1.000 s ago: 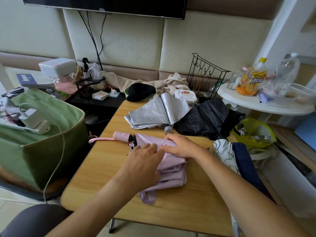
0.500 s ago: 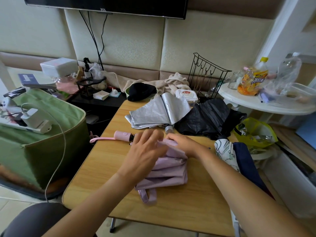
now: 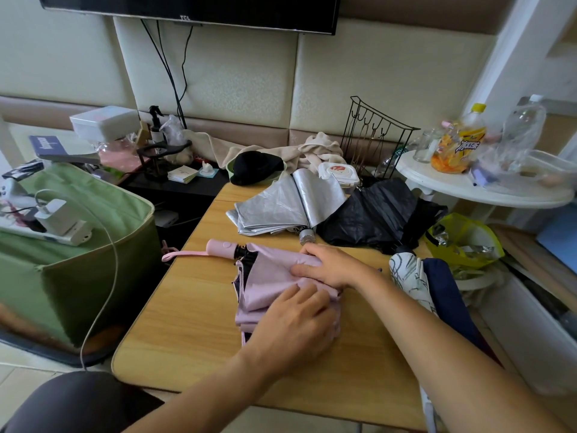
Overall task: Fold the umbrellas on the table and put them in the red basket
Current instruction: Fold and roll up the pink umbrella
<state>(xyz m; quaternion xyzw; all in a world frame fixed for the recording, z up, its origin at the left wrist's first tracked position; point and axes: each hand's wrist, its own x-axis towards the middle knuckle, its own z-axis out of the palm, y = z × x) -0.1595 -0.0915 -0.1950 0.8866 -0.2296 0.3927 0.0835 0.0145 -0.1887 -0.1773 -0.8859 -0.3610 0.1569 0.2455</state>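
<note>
The pink umbrella (image 3: 274, 276) is being pressed flat on the wooden table (image 3: 187, 323) under both hands. The left hand (image 3: 296, 323) is being laid over the nearer folds with fingers fairly straight, nothing curled round the fabric. The right hand (image 3: 331, 267) is being rested on the far edge of the canopy; its fingertips may be pinching a pleat, but that cannot be told from this view. The pink handle (image 3: 221, 247) is lying to the left of both hands. Beyond the right hand, a silver umbrella (image 3: 281, 207) and a black umbrella (image 3: 374, 214) are lying unfolded. Just right of the right forearm, a white patterned umbrella (image 3: 409, 279) is lying.
</note>
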